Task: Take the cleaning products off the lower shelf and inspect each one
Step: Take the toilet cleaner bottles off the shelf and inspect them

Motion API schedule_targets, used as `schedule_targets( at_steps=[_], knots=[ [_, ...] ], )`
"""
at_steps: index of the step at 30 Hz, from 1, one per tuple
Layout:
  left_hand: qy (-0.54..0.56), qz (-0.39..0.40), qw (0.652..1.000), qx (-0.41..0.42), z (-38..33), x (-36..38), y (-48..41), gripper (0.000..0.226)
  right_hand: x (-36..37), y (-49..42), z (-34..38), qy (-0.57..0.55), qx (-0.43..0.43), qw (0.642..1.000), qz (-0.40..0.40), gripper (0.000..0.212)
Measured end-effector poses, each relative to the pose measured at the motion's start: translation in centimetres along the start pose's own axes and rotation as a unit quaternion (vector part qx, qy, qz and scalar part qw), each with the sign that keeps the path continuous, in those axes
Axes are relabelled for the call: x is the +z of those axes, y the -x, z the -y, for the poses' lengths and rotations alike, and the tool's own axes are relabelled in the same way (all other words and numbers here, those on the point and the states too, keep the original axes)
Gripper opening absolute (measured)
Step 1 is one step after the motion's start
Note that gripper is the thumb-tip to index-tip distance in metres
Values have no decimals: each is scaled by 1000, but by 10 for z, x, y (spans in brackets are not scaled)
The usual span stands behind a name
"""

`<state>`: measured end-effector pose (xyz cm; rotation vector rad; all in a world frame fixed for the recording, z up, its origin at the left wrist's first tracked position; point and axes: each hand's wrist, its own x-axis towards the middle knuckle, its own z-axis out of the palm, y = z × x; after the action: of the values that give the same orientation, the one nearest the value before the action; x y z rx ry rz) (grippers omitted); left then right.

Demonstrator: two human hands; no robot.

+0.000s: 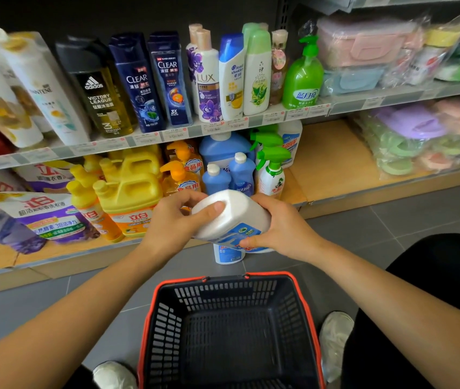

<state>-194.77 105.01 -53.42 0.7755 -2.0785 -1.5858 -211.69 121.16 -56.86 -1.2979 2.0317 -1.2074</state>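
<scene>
Two hands: both grip one white bottle (231, 217), which lies tipped on its side between them, off the lower shelf (335, 169) and in the air before it.
Left hand (172, 220): closed round the bottle's flat base end; the thumb presses on the base face and the fingers (192, 196) curl over the far edge.
Right hand (276, 223): wrapped round the body, the thumb lying on the blue label on the near side and the other fingers bent over the top. The cap end is hidden behind this hand.
White bottle: opaque plastic with squared shoulders and a glossy blue label. How full it is cannot be seen.
Handling: it is probably stiff-walled and fairly heavy if full, with its weight shifting as it is turned. The smooth plastic and label may be slick, so a loose hold could let it slide.
Where to hold: the broad body between thumb and fingers looks safest, with the second hand at one end, as it is held now.
Beyond the fingers: blue bottles (216, 178), green-trigger spray bottles (272, 178) and yellow detergent jugs (136, 189) stand on the lower shelf.
Below the fingers: a second white-and-blue bottle (229, 256) stands on the floor, and nearer the person sits a red-rimmed shopping basket (301, 299).
</scene>
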Motion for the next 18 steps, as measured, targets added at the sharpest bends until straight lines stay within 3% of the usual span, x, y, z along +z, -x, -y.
schedule_targets(
  at_steps=[3, 6, 11, 18],
  knots=[
    [62, -10, 998, 3, 2, -2, -1, 9, -3, 0, -1, -21, 12, 1000, -17, 64],
    [64, -18, 997, 43, 2, -3, -4, 26, -6, -2, 0, -52, 25, 998, -40, 59],
    [-86, 28, 978, 190, 2, 2, 2, 33, -8, -3, 1, -84, 33, 994, -57, 56],
    [-222, 110, 922, 298, -4, 0, 6, 48, -3, 0, 5, -54, 23, 998, -35, 57]
  ],
)
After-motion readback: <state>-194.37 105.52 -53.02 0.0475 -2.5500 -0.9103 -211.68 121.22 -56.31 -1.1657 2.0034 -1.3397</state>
